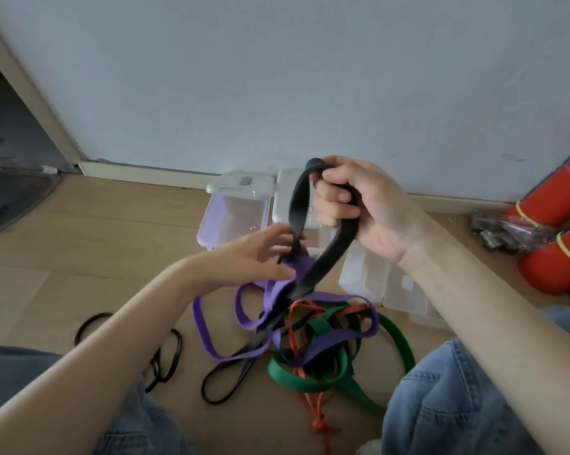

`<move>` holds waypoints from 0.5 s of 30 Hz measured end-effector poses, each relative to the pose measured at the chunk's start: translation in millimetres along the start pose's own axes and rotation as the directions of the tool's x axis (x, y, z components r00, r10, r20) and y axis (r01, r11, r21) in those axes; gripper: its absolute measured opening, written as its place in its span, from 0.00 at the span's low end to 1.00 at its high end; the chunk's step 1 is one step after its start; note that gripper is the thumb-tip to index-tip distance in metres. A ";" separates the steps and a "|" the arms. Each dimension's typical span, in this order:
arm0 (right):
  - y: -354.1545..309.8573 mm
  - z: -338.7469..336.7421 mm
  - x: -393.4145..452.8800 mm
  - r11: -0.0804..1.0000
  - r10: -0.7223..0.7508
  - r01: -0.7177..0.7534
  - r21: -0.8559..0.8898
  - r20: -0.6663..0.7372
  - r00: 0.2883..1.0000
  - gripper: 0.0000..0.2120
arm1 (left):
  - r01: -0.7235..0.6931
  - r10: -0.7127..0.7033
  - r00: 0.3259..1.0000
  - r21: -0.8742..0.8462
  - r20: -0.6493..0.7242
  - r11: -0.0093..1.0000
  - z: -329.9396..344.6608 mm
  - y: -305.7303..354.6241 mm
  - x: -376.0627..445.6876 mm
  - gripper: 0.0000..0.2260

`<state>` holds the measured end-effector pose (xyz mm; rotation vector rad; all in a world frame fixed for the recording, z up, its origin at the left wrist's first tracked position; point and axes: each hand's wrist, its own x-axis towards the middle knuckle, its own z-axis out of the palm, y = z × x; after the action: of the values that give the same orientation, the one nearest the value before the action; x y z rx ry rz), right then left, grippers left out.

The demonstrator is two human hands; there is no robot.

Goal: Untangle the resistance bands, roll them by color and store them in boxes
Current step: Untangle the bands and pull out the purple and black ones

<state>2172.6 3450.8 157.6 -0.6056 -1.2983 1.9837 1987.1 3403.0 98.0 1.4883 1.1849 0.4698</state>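
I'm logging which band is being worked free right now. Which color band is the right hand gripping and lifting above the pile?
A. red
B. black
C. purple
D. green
B: the right hand is closed around a wide black band, lifted above the tangle, while the green band, purple band and red band lie lower.

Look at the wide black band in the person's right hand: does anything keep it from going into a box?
Yes. The wide black band runs down into the knot with the purple band, where the left hand works.
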 end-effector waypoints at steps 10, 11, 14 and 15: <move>-8.3 -27.1 0.4 0.750 -0.145 -0.073 -0.657 -0.271 0.952 0.11 | -0.338 0.073 0.887 -0.535 -0.455 0.774 -32.5 46.9 -14.6 0.19; -2.0 -27.5 0.7 0.618 -0.105 -0.165 -0.769 -0.289 0.952 0.11 | -0.252 0.016 0.898 -0.485 -0.439 0.838 -31.5 46.8 -14.7 0.20; 15.5 -30.0 -0.2 0.399 0.077 -0.321 -0.859 -0.317 0.945 0.08 | -0.058 -0.121 0.898 -0.385 -0.423 0.921 -24.0 42.3 -16.7 0.17; 16.7 -32.2 -1.0 0.373 0.104 -0.326 -0.869 -0.310 0.945 0.06 | -0.080 -0.125 0.900 -0.439 -0.418 0.895 -24.4 42.5 -17.2 0.17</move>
<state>2190.8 3464.9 129.5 -1.5325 -2.2412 1.1079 1977.6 3405.9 149.0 0.9882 1.3240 1.0307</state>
